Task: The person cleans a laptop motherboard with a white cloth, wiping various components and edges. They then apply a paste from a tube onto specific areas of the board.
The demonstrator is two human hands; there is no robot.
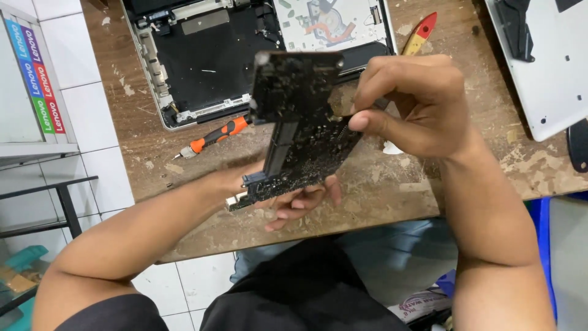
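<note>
opened laptop chassis (202, 67) | orange-handled screwdriver (214, 136) | worn wooden table (392, 190)

You are sitting at a repair bench in a small electronics workshop: the wooden tabletop (392, 190) before you is scarred, scraped and flaking, and an opened laptop shell (208, 61) lies on it with its insides bared. An orange-handled screwdriver (211, 138) and a red and yellow pry tool (420, 34) rest beside that shell, a silver laptop cover (545, 67) lies upside down at your right, and a bare black circuit board (294, 122) is up in your hands. White tiles (92, 110) run under the bench, with a glass-fronted cabinet (30, 79) at your left.
</note>
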